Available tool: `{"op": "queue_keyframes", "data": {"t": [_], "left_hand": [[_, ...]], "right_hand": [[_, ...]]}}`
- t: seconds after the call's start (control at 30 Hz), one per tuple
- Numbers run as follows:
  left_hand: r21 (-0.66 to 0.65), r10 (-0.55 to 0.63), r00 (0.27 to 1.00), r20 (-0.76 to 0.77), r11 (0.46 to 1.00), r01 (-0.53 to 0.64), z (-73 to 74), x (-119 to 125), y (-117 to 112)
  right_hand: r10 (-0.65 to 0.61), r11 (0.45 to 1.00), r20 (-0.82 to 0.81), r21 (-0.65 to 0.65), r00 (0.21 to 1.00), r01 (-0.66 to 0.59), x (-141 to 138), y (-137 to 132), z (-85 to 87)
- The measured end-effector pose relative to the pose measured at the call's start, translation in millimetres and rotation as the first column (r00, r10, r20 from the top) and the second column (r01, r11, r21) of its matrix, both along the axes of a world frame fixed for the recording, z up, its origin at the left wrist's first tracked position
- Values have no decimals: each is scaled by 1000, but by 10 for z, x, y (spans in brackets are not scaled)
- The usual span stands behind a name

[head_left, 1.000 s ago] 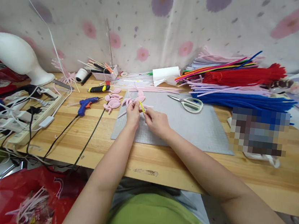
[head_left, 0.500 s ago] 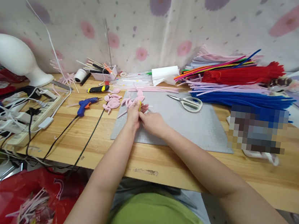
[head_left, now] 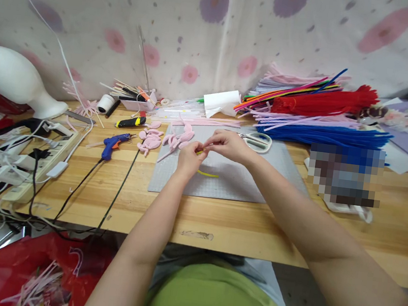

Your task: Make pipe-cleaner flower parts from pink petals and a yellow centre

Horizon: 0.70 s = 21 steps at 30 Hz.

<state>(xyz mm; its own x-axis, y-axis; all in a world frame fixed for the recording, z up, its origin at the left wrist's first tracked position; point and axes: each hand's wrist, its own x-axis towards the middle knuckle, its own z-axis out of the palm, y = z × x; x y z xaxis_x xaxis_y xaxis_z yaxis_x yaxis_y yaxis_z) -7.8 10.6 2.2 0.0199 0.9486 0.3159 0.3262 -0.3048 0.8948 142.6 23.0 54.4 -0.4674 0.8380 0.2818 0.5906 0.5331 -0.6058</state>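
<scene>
My left hand (head_left: pixel 187 159) and my right hand (head_left: pixel 227 143) meet above the grey cutting mat (head_left: pixel 238 177). Both are closed in a pinch on a yellow pipe cleaner (head_left: pixel 207 173) whose free end curves down onto the mat below them. Folded pink pipe-cleaner shapes (head_left: pixel 178 140) lie on the mat just left of my hands, and more of them (head_left: pixel 149 139) rest on the wood beside it. White-handled scissors (head_left: pixel 258 141) lie right behind my right hand.
A blue glue gun (head_left: pixel 113 143) and a black-yellow knife (head_left: pixel 129 122) lie left of the mat. Far left are a power strip (head_left: pixel 24 161) with cables and a white foam head (head_left: pixel 15 81). Stacked coloured pipe cleaners (head_left: pixel 323 118) fill the back right. A red bag (head_left: pixel 33 271) hangs below.
Both hands rose from the pink shapes and shifted right. The right hand moved up toward the scissors, and a longer curve of yellow pipe cleaner now trails onto the mat.
</scene>
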Motion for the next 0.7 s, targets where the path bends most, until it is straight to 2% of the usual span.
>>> {"op": "queue_keyframes", "data": {"t": [0.07,0.2,0.3,0.4,0.47,0.53,0.63,0.7], "left_hand": [[-10,-4,998,-69,1000,4,13,3,-6],[-42,-9,990,-144,999,3,12,16,-5],[-80,-31,987,-155,997,19,-5,23,-12],[-113,-24,993,-116,994,11,-17,13,-24],[-137,-41,996,-79,990,30,-14,7,-28],[-156,-75,997,-18,985,71,0,11,-26],[-209,-114,983,142,967,143,36,39,-23],[-246,-142,952,271,946,211,54,59,-24]], "right_hand": [[55,997,216,43,975,-65,-44,-16,69],[140,984,521,18,842,-175,-161,-12,174],[171,982,635,-46,753,-185,-250,-4,261],[217,976,648,-117,730,-186,-291,-2,339],[247,969,603,-158,758,-190,-274,11,355],[260,963,491,-190,831,-190,-229,41,325],[260,927,139,-314,956,-206,-138,107,201],[212,848,-173,-456,962,-269,-82,148,89]]}}
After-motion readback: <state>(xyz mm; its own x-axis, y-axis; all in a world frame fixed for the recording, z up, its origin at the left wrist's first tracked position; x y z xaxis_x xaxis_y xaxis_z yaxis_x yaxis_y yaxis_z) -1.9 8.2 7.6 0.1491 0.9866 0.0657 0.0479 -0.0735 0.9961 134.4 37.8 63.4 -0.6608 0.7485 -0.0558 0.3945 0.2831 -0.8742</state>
